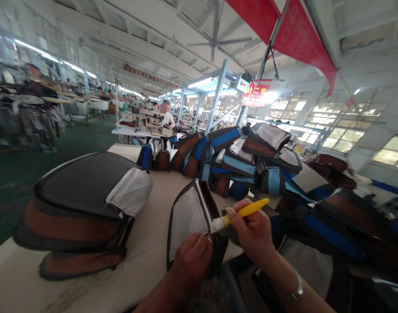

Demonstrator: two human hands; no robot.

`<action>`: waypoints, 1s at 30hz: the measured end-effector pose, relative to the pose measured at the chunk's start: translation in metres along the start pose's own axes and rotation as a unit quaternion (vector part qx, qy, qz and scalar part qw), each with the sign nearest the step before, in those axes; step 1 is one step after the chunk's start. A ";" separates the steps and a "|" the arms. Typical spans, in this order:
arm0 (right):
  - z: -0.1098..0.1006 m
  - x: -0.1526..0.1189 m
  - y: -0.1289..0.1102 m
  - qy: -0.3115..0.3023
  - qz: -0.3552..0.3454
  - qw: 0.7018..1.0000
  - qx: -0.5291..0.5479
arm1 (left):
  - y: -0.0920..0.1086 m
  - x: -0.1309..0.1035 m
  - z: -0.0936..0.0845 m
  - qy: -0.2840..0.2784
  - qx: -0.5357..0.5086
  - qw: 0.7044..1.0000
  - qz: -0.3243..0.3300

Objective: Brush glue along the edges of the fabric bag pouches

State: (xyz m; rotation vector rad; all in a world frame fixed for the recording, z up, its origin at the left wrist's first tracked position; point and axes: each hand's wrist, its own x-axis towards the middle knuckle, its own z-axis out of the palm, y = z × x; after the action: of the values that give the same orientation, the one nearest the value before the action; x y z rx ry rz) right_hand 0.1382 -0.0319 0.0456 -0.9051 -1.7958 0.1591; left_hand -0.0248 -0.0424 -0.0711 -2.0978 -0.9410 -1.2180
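My right hand (255,228) grips a brush with a yellow handle (253,208). Its pale bristles (217,224) touch the edge of a dark fabric bag piece with a light grey lining (189,213). That piece stands on the table in front of me, its lining facing left. My left hand (194,256) has its fingers closed on the near edge of the same piece, just below the brush tip. To the left, a stack of grey and brown bag pieces (78,187) lies on the table.
A pale table (147,261) carries the work. Behind it is a heap of grey, blue and brown bag pieces (238,161); more dark pieces (342,226) lie at right. Farther back, a person (167,118) sits by sewing machines. A green floor (71,134) runs along the left.
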 end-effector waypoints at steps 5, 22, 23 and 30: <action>0.000 0.003 0.014 -0.126 -0.108 0.982 -0.093 | -0.004 -0.002 -0.004 0.002 0.003 1.000 -0.013; 0.006 0.010 0.013 -0.116 -0.132 0.975 -0.137 | -0.021 -0.001 -0.014 -0.017 -0.052 0.998 0.011; 0.004 0.011 0.014 -0.077 -0.109 0.981 -0.141 | -0.027 -0.002 -0.018 -0.012 -0.061 0.998 0.006; 0.002 -0.008 0.022 0.074 0.148 0.970 0.177 | -0.067 -0.039 -0.042 0.025 -0.063 0.968 -0.240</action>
State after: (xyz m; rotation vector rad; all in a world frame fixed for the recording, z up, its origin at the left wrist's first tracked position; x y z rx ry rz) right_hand 0.1490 -0.0212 0.0279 -0.8941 -1.4273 0.5707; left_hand -0.1125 -0.0436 -0.0803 -1.9817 -1.4365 -1.5948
